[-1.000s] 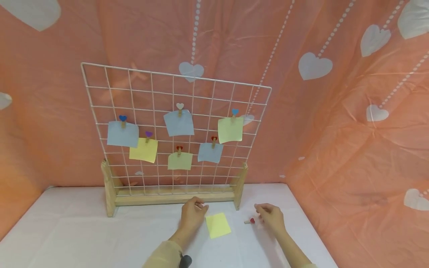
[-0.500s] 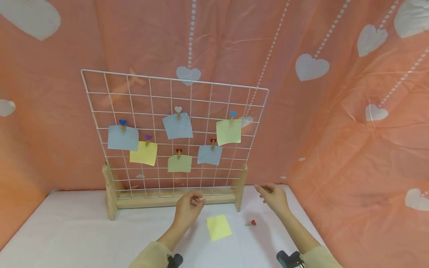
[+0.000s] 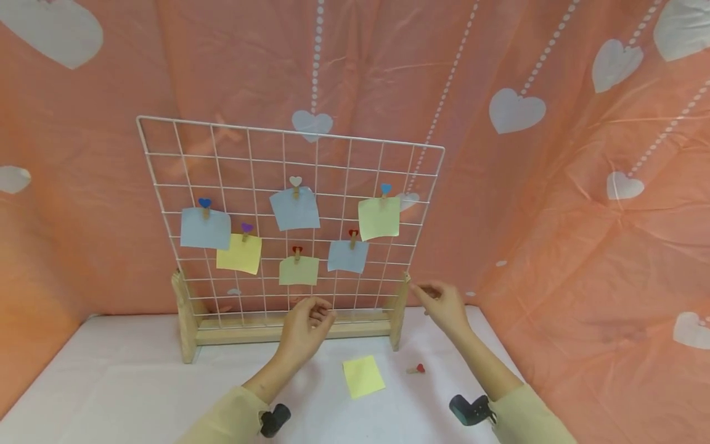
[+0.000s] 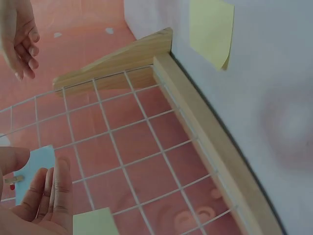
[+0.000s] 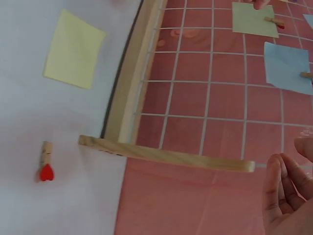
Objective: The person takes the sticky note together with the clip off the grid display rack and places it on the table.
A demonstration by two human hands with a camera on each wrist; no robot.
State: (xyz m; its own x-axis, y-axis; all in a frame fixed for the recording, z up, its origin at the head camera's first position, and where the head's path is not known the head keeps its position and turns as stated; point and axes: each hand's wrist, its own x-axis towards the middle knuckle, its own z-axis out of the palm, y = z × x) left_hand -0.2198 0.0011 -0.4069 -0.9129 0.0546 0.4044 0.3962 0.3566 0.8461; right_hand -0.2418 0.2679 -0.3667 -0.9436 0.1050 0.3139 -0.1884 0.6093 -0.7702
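Note:
My left hand [image 3: 306, 325] hovers in front of the rack's lower middle, fingers loosely bent. In the left wrist view its thumb stands apart from the fingers [image 4: 61, 186], with nothing between them. My right hand [image 3: 445, 308] is raised beside the rack's right wooden foot [image 3: 398, 311], fingers relaxed and holding nothing visible. A yellow sticky note [image 3: 363, 377] lies on the white table between the forearms. To its right lies a small wooden clothespin [image 5: 46, 159] with a red heart. Behind the hands stands a white wire grid rack [image 3: 283, 163] on a wooden base.
Blue, yellow and green notes hang from the grid by heart clothespins, among them a blue note [image 3: 205, 228], a yellow note [image 3: 240, 254] and a green note [image 3: 379, 217]. An orange curtain [image 3: 588, 259] with white hearts encloses the table [image 3: 122, 382] at the back and sides.
Both hands have risen away from the table; the left has also shifted left toward the grid, the right up beside the wooden foot. The loose note and clothespin stay on the table.

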